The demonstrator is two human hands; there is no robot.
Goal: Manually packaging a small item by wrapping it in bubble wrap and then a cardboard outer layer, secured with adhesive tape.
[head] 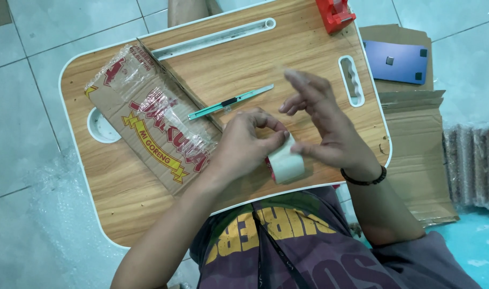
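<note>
The left hand [244, 140] grips a small white wrapped roll [286, 163], fingers curled closed over its upper edge, at the near edge of the wooden lap table [308, 48]. The right hand [330, 126] rests its thumb against the roll's right side; its other fingers are spread open and hold nothing (they appear motion-blurred). To work the wrapping cleanly, keep the roll pinned by the left hand and pick at the edge with one fingertip. A green utility knife [231, 101] lies just beyond the hands, beside a flattened printed carton [148, 115].
</note>
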